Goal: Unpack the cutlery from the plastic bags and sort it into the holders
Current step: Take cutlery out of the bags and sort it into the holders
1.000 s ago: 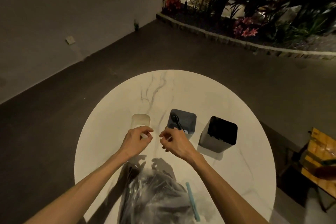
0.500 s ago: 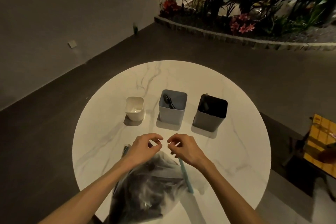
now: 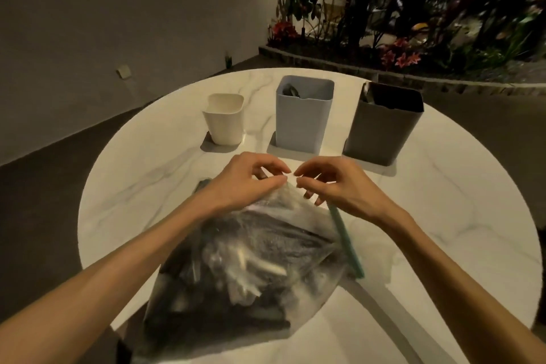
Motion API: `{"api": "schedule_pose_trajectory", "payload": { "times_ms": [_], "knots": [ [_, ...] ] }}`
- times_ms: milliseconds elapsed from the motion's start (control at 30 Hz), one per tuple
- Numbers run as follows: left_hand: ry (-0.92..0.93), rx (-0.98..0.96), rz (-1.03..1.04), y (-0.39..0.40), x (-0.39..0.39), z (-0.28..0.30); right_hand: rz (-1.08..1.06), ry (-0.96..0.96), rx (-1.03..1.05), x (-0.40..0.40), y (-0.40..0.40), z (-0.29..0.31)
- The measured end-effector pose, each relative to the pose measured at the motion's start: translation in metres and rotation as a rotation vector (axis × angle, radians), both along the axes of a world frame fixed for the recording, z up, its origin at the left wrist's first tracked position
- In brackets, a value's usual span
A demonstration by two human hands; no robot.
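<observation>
A large clear plastic bag (image 3: 251,260) full of dark and pale cutlery lies on the near side of the round marble table (image 3: 141,186). Its green zip strip (image 3: 345,239) runs along the right edge. My left hand (image 3: 245,183) pinches the raised top edge of the bag between thumb and fingers. My right hand (image 3: 334,183) is curled right beside it and pinches the same edge near the strip. Behind the hands three holders stand in a row: a small white holder (image 3: 224,118), a pale blue holder (image 3: 304,115) with dark cutlery inside, and a dark grey holder (image 3: 384,124).
The table sits on a dark floor beside a grey wall. A raised planter bed with plants and pink flowers (image 3: 399,56) runs behind the table at the right. Bare marble shows to the left and right of the bag.
Both hands have dropped back from the holders to the top of the bag and now pinch its edge. The view has moved lower and closer to the table.
</observation>
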State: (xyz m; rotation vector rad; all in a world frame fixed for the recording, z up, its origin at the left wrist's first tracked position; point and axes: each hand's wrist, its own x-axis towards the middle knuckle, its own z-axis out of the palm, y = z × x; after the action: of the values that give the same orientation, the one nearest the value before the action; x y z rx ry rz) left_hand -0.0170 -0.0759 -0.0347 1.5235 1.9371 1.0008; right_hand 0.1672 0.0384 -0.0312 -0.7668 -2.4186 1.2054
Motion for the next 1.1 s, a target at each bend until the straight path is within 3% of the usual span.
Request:
{"api": "schedule_pose_trajectory", "payload": {
  "times_ms": [233, 500, 767, 933, 1100],
  "knots": [
    [0.147, 0.141, -0.013, -0.027, 0.011, 0.007, -0.11, 0.137, 0.043, 0.045, -0.026, -0.012],
    [0.209, 0.147, 0.009, -0.053, 0.061, 0.022, -0.296, 0.067, 0.095, 0.079, -0.043, -0.022],
    [0.195, 0.041, 0.007, -0.007, 0.079, 0.01, -0.372, -0.043, 0.197, 0.059, -0.029, -0.049],
    [0.089, -0.19, -0.033, 0.03, 0.075, -0.004, -0.332, -0.116, 0.21, 0.049, -0.022, -0.059],
    [-0.132, -0.1, -0.024, 0.039, 0.07, -0.006, -0.342, -0.03, 0.323, 0.056, -0.024, -0.057]
  ]
}}
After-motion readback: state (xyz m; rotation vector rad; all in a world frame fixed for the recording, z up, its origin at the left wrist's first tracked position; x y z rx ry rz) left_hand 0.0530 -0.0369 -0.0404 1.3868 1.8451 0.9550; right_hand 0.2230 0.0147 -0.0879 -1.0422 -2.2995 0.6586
